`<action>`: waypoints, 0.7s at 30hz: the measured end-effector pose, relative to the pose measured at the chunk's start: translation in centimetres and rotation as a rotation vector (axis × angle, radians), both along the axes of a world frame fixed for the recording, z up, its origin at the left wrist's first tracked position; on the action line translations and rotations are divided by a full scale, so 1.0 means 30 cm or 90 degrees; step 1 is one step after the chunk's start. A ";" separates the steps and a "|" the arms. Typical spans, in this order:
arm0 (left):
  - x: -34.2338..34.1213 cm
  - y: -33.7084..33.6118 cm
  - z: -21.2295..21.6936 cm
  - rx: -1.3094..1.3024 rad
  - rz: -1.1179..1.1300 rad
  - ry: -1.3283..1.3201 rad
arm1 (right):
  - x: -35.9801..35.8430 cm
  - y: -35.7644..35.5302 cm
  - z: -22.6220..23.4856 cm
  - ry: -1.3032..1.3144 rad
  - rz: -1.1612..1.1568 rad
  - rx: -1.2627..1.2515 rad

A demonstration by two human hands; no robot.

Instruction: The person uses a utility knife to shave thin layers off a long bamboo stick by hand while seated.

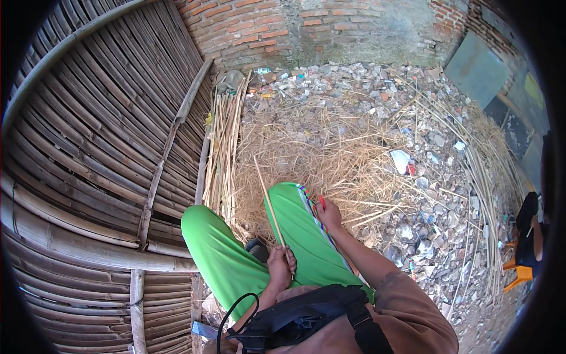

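My left hand (281, 264) is closed around the lower end of a thin, pale bamboo stick (268, 200), held in front of my lap. The stick slants up and to the left, its far tip over the straw. My right hand (329, 213) is closed beside my right knee, in green trousers (298, 218) with a striped side band. A small red piece (321, 202) shows at its fingers, perhaps a handle; the rest of it is hidden. Stick and right hand are apart.
A bamboo slat wall (88, 135) rises at left. Long split sticks (221, 147) lean beside it. Thin shavings (330, 153) cover rubble (413, 236); more long strips (480, 189) lie right. A brick wall (247, 29) stands behind. Another person (529, 236) sits by an orange stool (519, 276) at far right.
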State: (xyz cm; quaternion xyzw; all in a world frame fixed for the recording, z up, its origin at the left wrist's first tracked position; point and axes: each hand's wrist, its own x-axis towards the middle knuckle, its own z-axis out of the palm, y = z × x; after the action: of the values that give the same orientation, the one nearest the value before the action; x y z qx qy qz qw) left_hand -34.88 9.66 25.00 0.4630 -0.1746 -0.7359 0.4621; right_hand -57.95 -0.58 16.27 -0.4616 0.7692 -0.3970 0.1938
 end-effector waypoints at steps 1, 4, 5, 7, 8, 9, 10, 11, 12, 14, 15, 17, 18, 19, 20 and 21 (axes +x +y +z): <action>0.000 -0.004 0.001 0.004 -0.001 0.000 | -0.004 0.001 -0.008 0.000 -0.001 0.004; 0.001 -0.011 -0.002 -0.011 -0.009 -0.005 | -0.011 -0.024 -0.017 0.003 -0.002 0.010; 0.003 -0.011 0.001 -0.014 -0.007 -0.007 | -0.002 -0.016 -0.016 0.001 0.001 0.013; 0.001 -0.009 0.012 -0.021 -0.008 -0.008 | -0.002 -0.008 -0.014 0.009 0.000 -0.006; -0.004 -0.008 0.018 -0.013 -0.007 -0.010 | -0.007 -0.009 -0.015 0.011 -0.002 -0.010; -0.009 -0.008 0.023 -0.004 -0.006 -0.012 | -0.009 -0.009 -0.016 0.014 -0.008 0.000; -0.006 -0.008 0.020 -0.007 -0.005 -0.011 | -0.006 -0.010 -0.016 0.015 -0.010 0.011; -0.005 -0.008 0.018 -0.009 -0.005 -0.010 | -0.008 -0.014 -0.014 0.015 -0.010 0.008; -0.004 -0.011 0.015 -0.010 -0.005 -0.008 | -0.010 -0.018 -0.013 0.009 -0.007 0.007; -0.001 -0.011 0.015 -0.009 -0.005 -0.005 | -0.001 -0.008 -0.002 0.000 -0.003 0.012; 0.002 -0.012 0.015 -0.010 -0.006 -0.002 | 0.003 -0.008 0.004 -0.006 -0.002 0.008; 0.003 -0.012 0.003 -0.014 -0.008 -0.004 | 0.001 -0.005 0.004 -0.009 -0.002 0.009; 0.003 -0.009 -0.003 -0.022 -0.008 -0.008 | 0.000 -0.004 0.004 -0.007 -0.004 0.011; 0.001 -0.009 0.001 -0.022 -0.008 -0.007 | -0.002 -0.010 0.005 -0.005 -0.005 0.008; -0.001 -0.007 0.008 -0.019 -0.003 -0.004 | -0.003 -0.008 0.006 -0.004 -0.005 0.008; -0.002 -0.006 0.012 -0.015 0.002 -0.002 | -0.004 -0.004 0.006 -0.010 -0.004 0.012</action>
State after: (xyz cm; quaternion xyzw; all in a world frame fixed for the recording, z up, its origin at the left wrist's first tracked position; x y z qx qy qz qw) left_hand -34.95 9.47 25.36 0.4587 -0.1832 -0.7327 0.4682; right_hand -58.06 -0.70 16.46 -0.4541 0.7730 -0.3939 0.2025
